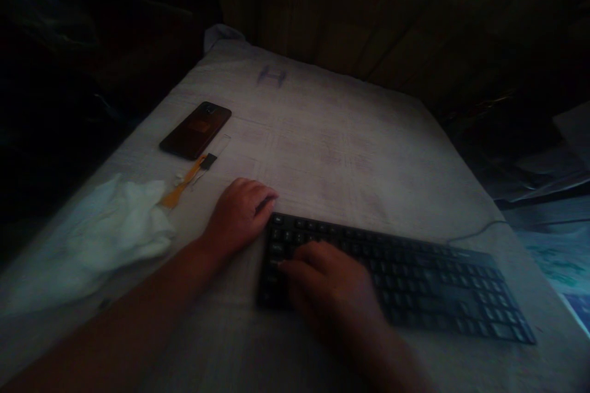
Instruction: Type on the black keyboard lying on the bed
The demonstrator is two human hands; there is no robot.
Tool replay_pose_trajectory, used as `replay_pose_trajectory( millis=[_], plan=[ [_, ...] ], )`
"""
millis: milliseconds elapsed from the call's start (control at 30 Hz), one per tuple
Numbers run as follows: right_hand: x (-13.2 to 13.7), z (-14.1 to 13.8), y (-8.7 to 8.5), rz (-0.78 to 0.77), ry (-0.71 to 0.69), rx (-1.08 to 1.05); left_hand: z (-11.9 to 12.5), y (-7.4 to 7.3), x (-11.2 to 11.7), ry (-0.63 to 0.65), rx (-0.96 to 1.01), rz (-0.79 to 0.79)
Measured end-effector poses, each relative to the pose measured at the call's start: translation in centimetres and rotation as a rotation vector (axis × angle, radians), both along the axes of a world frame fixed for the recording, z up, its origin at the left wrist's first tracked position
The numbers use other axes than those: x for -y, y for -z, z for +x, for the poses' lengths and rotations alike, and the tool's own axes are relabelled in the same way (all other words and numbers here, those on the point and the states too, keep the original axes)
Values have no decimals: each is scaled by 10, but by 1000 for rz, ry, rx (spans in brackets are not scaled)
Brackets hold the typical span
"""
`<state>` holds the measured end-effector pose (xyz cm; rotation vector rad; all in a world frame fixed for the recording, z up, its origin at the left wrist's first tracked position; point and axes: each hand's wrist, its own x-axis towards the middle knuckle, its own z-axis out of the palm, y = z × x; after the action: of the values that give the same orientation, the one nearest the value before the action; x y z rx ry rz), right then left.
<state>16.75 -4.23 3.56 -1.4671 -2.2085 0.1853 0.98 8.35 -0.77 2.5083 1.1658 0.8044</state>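
A black keyboard (415, 270) lies at a slant on the cloth-covered table. At its upper left corner rests my left hand (239, 212), fingers curled and thumb closed toward the index finger. A dark patch shows between thumb and finger; whether it is a thing or shadow I cannot tell. My right hand (329, 279) is over the keys at the left end, its thumb and fingers drawn together in a pinch close to the leftmost keys. Anything within that pinch is hidden, and the light is dim.
Left of the keyboard lie a crumpled white cloth or bag (124, 221), a yellow-orange strip (177, 190), a small black clip-like piece (209, 161) and a dark phone (197, 130), face down. A cable (479, 230) runs off the keyboard's back toward the table's right edge.
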Motion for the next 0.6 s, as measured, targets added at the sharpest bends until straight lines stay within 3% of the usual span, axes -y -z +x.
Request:
replay_pose_trajectory(
  millis=[300,600],
  plan=[
    [4,-10,12,18,-54,18,0,-2,0,3,0,-21],
    [4,1,3,-101,-46,35,1,-1,-1,9,-4,5]
  ],
)
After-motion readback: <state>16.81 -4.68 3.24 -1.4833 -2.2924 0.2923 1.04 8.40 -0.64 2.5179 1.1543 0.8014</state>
